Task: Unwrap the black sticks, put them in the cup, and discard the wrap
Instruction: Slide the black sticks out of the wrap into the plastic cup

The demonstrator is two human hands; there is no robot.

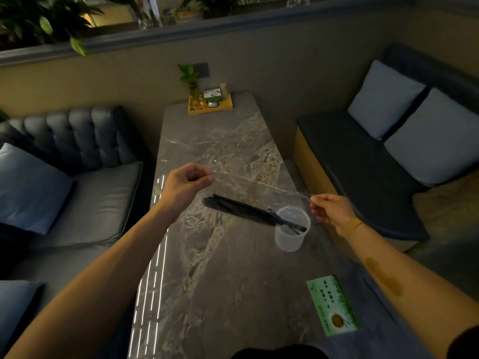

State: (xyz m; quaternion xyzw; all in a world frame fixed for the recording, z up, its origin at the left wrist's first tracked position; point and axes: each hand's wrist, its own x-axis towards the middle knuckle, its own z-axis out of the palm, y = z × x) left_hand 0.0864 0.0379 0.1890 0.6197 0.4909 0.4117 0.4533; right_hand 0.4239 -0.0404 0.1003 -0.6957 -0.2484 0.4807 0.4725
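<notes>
A bundle of black sticks (243, 207) leans out of a translucent white cup (290, 239) that stands upright on the marble table (220, 268); their lower ends are inside the cup and the upper ends point up and left. Above them a clear plastic wrap (261, 182) is stretched between both hands. My left hand (189, 182) pinches its left end and my right hand (331, 208) pinches its right end, just right of the cup. The wrap holds no sticks.
A green printed card (333, 305) lies on the table near me at the right. A yellow tray (210, 104) with a small plant and boxes stands at the table's far end. Grey sofas with cushions flank the table on both sides.
</notes>
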